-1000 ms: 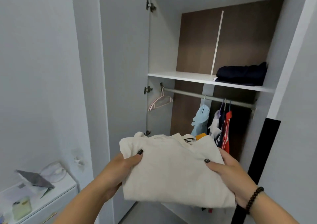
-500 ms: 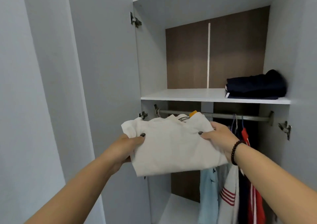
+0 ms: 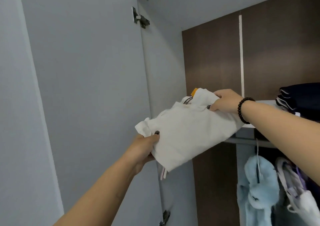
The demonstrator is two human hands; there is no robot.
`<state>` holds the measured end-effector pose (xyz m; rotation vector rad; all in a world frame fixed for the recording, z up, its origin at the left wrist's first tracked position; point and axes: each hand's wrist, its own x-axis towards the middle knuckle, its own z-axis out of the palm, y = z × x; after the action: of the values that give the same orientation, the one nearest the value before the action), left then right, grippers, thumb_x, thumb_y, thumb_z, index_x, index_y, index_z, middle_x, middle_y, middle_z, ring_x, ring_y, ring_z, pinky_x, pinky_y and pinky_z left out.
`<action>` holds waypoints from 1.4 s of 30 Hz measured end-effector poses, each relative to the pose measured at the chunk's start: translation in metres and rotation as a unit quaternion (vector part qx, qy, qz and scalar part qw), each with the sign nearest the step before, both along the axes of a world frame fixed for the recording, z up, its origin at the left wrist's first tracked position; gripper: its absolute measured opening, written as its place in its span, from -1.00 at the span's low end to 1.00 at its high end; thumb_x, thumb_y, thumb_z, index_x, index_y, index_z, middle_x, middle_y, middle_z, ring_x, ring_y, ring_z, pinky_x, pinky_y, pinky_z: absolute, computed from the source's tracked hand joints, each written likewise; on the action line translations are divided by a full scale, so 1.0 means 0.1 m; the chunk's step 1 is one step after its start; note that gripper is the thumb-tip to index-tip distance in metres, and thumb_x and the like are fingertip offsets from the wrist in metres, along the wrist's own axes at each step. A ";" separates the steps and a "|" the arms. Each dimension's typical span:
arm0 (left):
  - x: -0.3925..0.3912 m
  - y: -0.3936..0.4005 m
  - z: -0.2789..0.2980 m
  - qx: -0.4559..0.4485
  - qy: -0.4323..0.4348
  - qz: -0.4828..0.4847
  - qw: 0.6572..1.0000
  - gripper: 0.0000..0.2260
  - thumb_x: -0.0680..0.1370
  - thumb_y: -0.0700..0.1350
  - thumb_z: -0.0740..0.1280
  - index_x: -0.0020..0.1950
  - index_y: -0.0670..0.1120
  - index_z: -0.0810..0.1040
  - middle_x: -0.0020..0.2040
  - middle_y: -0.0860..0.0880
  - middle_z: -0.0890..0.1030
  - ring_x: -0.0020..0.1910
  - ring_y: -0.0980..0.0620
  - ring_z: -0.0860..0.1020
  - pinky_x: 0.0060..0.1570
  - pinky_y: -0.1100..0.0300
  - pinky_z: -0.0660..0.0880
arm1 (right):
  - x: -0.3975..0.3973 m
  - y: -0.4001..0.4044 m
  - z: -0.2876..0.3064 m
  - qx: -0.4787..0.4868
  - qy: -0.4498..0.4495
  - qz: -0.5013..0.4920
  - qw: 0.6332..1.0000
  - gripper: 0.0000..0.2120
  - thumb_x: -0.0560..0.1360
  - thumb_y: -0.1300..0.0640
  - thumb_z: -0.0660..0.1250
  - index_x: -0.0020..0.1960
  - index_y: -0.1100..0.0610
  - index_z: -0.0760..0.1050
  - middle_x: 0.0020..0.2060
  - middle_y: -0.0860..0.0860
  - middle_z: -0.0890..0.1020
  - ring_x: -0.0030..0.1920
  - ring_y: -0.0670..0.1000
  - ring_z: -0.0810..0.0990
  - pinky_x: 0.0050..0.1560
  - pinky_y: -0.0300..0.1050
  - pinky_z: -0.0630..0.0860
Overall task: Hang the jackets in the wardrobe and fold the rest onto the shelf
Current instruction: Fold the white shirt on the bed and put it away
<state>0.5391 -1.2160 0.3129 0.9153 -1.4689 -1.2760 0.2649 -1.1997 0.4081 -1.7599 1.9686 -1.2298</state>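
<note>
Left hand (image 3: 145, 145) and right hand (image 3: 223, 102) pinch folded white shirt (image 3: 187, 130) at shelf (image 3: 249, 125) front edge, left of folded navy garment (image 3: 301, 97).

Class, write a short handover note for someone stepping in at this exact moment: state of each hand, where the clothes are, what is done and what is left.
Left hand: grips the lower left corner of the folded white cotton garment.
Right hand: grips its upper edge near the collar, at the white wardrobe shelf.
Garment is tilted, upper end at shelf level, not yet laid flat.
Done: folded dark navy clothes lie on the shelf's right side; a fluffy light blue jacket and other garments hang below.
Left: set the white garment on the shelf's free left part, then release.
</note>
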 end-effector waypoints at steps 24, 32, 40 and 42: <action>-0.82 -2.04 0.09 -0.216 -0.075 0.237 0.944 -0.70 0.42 -0.09 0.53 -0.04 0.15 0.44 -0.02 0.10 0.57 -0.14 0.38 0.58 -0.28 0.50 0.46 | 0.08 -2.78 -0.06 0.165 0.351 0.089 0.917 -0.49 0.61 -0.19 -0.01 0.34 0.13 0.39 0.34 0.12 0.45 0.31 0.11 0.42 0.16 -0.14 0.30; -1.01 -2.31 0.19 -0.127 -0.157 0.284 0.937 -0.37 0.32 0.15 0.50 0.25 -0.08 0.35 -0.02 0.14 0.44 -0.15 0.12 0.51 -0.32 0.26 0.42 | -0.02 -2.81 -0.29 0.230 0.258 0.111 0.932 -0.11 0.34 -0.50 -0.12 0.55 -0.06 0.01 0.54 -0.01 0.15 0.51 0.10 0.14 0.44 0.04 0.13; -1.03 -2.21 0.17 -0.136 -0.158 0.290 0.934 -0.58 0.43 0.11 0.44 0.20 -0.02 0.46 0.07 0.05 0.57 -0.06 0.10 0.57 -0.19 0.22 0.47 | 0.05 -2.70 -0.22 0.227 0.252 0.076 0.938 -0.34 0.57 -0.30 -0.10 0.55 0.05 0.07 0.51 0.08 0.21 0.46 0.12 0.25 0.42 0.02 0.18; -0.92 -2.10 0.20 -0.133 -0.147 0.299 0.933 -0.68 0.45 0.04 0.45 0.11 -0.01 0.44 -0.07 0.07 0.59 -0.15 0.20 0.53 -0.30 0.28 0.39 | 0.16 -2.50 -0.18 0.201 0.232 0.092 0.947 -0.48 0.64 -0.11 -0.03 0.47 0.19 0.21 0.41 0.18 0.35 0.32 0.11 0.38 0.24 -0.17 0.26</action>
<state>0.4476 -1.4256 0.3324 1.2784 -1.3857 -0.4951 0.2806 -1.4495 0.3900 -2.0700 2.0309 -0.3309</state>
